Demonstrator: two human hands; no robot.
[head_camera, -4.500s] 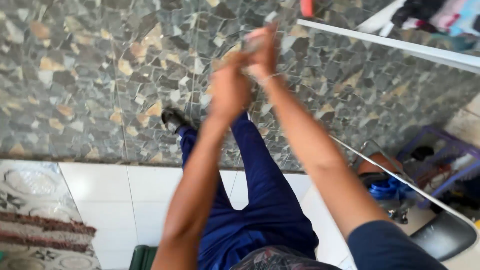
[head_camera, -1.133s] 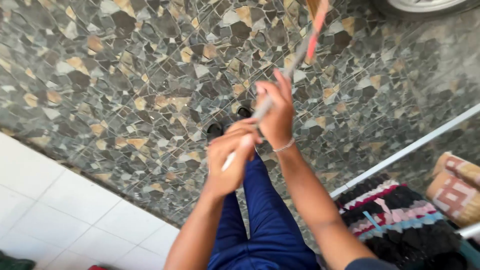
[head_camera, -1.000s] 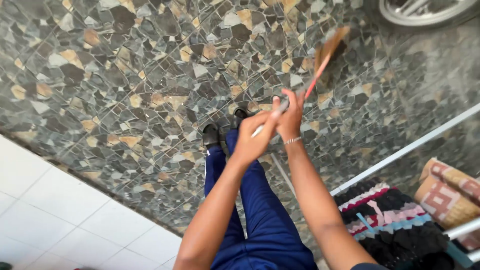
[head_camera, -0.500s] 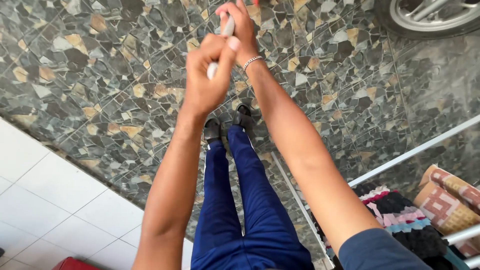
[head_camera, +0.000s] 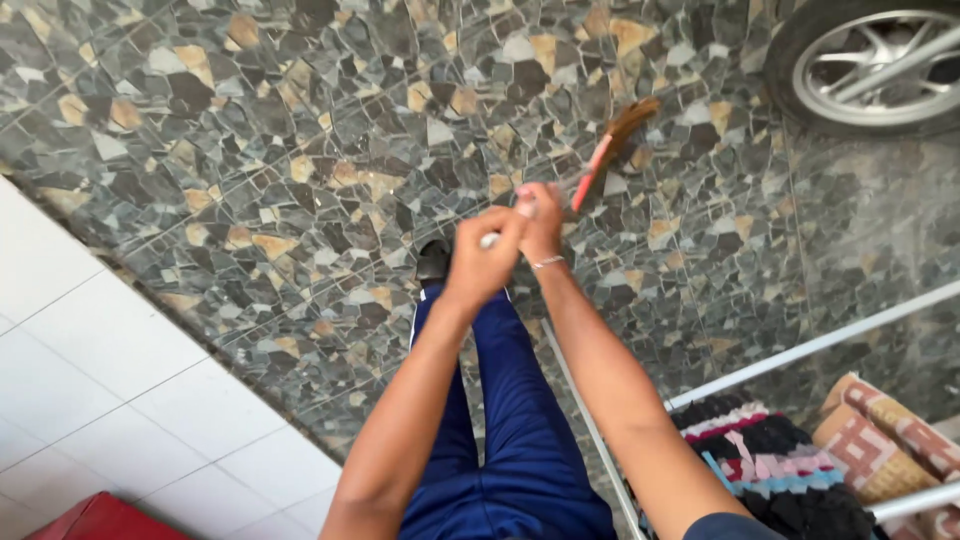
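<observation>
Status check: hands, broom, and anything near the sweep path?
Left hand and right hand both shut on the broom handle. Broom head out over the stone floor. Wheel off to the right, apart from the bristles.

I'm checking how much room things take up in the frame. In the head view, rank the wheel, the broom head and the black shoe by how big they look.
1. Wheel, largest, though cut off by the frame edge.
2. Broom head.
3. Black shoe, partly hidden by the leg; close to the broom head, so that order is unsure.
</observation>
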